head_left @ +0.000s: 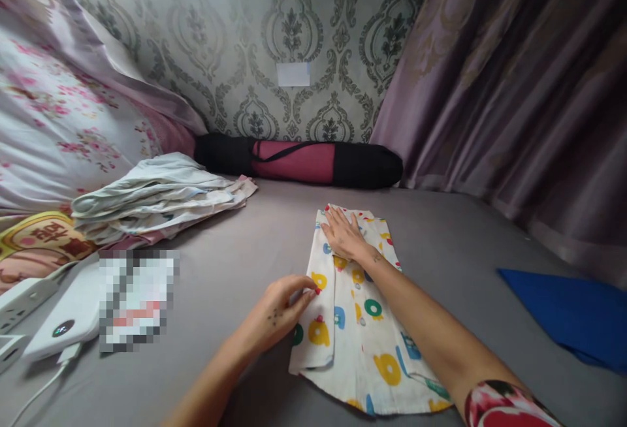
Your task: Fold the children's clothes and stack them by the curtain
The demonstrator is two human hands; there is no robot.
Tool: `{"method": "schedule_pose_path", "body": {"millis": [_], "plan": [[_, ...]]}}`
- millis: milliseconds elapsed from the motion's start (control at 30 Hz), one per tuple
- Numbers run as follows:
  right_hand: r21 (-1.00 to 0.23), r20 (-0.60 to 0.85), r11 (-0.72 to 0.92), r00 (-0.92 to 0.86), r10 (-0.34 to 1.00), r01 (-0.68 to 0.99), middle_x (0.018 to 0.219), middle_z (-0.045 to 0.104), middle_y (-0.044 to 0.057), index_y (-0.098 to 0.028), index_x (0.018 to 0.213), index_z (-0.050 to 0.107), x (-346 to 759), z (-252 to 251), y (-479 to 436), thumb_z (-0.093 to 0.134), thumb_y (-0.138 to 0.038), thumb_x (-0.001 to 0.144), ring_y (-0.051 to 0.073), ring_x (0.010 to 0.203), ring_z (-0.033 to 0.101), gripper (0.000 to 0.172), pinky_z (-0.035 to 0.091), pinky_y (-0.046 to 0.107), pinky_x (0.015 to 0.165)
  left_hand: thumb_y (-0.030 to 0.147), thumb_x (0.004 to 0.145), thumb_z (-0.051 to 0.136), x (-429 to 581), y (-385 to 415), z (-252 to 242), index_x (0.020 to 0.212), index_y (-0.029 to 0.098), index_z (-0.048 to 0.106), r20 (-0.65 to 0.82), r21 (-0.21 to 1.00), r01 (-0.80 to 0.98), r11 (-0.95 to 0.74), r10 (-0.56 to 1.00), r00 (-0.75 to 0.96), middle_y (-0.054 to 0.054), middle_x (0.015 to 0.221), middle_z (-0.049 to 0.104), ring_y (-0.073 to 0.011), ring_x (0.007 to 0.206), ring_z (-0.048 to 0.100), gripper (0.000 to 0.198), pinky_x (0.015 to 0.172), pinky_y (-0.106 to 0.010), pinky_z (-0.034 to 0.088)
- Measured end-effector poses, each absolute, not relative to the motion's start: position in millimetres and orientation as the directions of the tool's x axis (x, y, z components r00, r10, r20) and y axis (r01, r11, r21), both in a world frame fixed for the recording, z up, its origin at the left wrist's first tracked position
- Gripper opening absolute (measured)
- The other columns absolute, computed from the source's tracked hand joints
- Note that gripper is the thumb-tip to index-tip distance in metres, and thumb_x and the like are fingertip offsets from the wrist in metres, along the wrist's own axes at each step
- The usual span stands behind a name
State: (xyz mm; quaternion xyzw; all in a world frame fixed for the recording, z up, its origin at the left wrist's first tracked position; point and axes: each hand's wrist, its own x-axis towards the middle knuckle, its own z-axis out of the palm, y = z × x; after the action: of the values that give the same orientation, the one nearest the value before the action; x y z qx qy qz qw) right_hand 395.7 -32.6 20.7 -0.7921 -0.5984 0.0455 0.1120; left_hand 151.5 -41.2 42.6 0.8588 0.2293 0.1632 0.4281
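A white shirt (362,348) printed with yellow, green, blue and red figures lies on the grey sheet, its sides folded inward and its curved hem toward me. My right hand (343,234) rests flat on the upper part of the shirt, fingers spread, with the forearm crossing over its right side. At the shirt's left edge is my left hand (287,303), thumb and forefinger brought together on the folded fabric; the other fingers are mostly hidden. Small buttons show along the shirt's middle.
Folded clothes (161,195) are stacked at the left on the grey sheet (235,237). Near them lie a white power bank (68,316) with a cable and a power strip (24,303). A black-and-red long bag (298,160) lies along the wall. Blue fabric (563,313) is at right.
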Motion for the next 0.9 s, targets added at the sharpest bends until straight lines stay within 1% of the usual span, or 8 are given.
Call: {"method": "schedule_pose_path", "body": {"millis": [167, 300, 367, 467, 567, 633, 733, 900], "plan": [[-0.225, -0.043, -0.305, 0.304, 0.952, 0.925, 0.16, 0.013, 0.007, -0.009, 0.153, 0.02, 398, 7, -45, 0.011, -0.047, 0.098, 0.018, 0.147, 0.006, 0.067, -0.001, 0.045, 0.117, 0.039, 0.092, 0.045, 152, -42, 41, 0.101, 0.022, 0.068, 0.065, 0.804, 0.278, -0.526, 0.542, 0.838, -0.004, 0.103, 0.07, -0.0168, 0.085, 0.062, 0.031, 0.074, -0.025, 0.047], [-0.219, -0.045, -0.305, 0.303, 0.952, 0.927, 0.16, 0.013, 0.006, -0.011, 0.153, 0.019, 401, 1, -44, 0.012, -0.047, 0.098, 0.018, 0.147, 0.006, 0.066, 0.0, 0.045, 0.117, 0.043, 0.09, 0.045, 154, -41, 39, 0.1, 0.02, 0.07, 0.045, 0.787, 0.337, -0.518, 0.592, 0.805, -0.002, 0.083, 0.07, -0.0139, 0.065, 0.057, 0.036, 0.061, -0.023, 0.045], [-0.215, -0.059, -0.308, 0.303, 0.951, 0.927, 0.16, 0.013, 0.007, -0.01, 0.153, 0.02, 402, 5, -44, 0.013, -0.045, 0.098, 0.018, 0.147, 0.006, 0.066, 0.001, 0.045, 0.117, 0.044, 0.089, 0.046, 154, -39, 38, 0.098, 0.02, 0.072, 0.056, 0.787, 0.349, -0.509, 0.622, 0.781, -0.001, 0.075, 0.069, -0.0138, 0.062, 0.056, 0.037, 0.058, -0.023, 0.043], [-0.211, -0.078, -0.309, 0.299, 0.951, 0.928, 0.16, 0.014, 0.009, -0.008, 0.152, 0.021, 393, 16, -47, 0.015, -0.044, 0.097, 0.021, 0.147, 0.007, 0.066, -0.001, 0.048, 0.117, 0.043, 0.087, 0.047, 154, -34, 36, 0.094, 0.019, 0.073, 0.082, 0.802, 0.354, -0.482, 0.675, 0.734, -0.002, 0.074, 0.07, -0.0154, 0.065, 0.059, 0.036, 0.059, -0.024, 0.045], [-0.203, -0.026, -0.225, 0.224, 0.974, 0.953, 0.16, 0.013, 0.01, -0.006, 0.152, 0.021, 370, 22, -52, 0.016, -0.044, 0.098, 0.021, 0.148, 0.005, 0.066, -0.004, 0.046, 0.117, 0.041, 0.085, 0.048, 155, -29, 32, 0.091, 0.018, 0.072, 0.095, 0.83, 0.36, -0.426, 0.744, 0.661, -0.004, 0.082, 0.073, -0.0171, 0.071, 0.062, 0.034, 0.066, -0.026, 0.047], [-0.213, -0.014, -0.181, 0.182, 0.983, 0.96, 0.16, 0.014, 0.011, -0.005, 0.152, 0.021, 350, 20, -56, 0.015, -0.046, 0.098, 0.021, 0.148, 0.005, 0.068, -0.001, 0.044, 0.118, 0.04, 0.084, 0.048, 156, -26, 28, 0.09, 0.017, 0.071, 0.099, 0.854, 0.348, -0.386, 0.777, 0.622, -0.005, 0.086, 0.073, -0.0178, 0.074, 0.063, 0.033, 0.07, -0.027, 0.048], [-0.213, -0.035, -0.195, 0.192, 0.981, 0.957, 0.159, 0.014, 0.014, -0.002, 0.151, 0.022, 327, 10, -60, 0.017, -0.047, 0.097, 0.023, 0.147, 0.007, 0.07, 0.003, 0.042, 0.118, 0.038, 0.084, 0.049, 156, -22, 22, 0.089, 0.016, 0.07, 0.113, 0.878, 0.316, -0.359, 0.797, 0.593, -0.006, 0.086, 0.074, -0.0181, 0.076, 0.064, 0.031, 0.071, -0.027, 0.049], [-0.189, -0.008, -0.197, 0.199, 0.98, 0.962, 0.159, 0.016, 0.014, -0.001, 0.15, 0.024, 324, 0, -59, 0.018, -0.046, 0.097, 0.023, 0.147, 0.009, 0.07, 0.003, 0.041, 0.118, 0.037, 0.083, 0.049, 156, -19, 18, 0.085, 0.016, 0.07, 0.125, 0.883, 0.313, -0.35, 0.818, 0.562, -0.006, 0.085, 0.074, -0.0183, 0.08, 0.065, 0.029, 0.071, -0.026, 0.049]]}}
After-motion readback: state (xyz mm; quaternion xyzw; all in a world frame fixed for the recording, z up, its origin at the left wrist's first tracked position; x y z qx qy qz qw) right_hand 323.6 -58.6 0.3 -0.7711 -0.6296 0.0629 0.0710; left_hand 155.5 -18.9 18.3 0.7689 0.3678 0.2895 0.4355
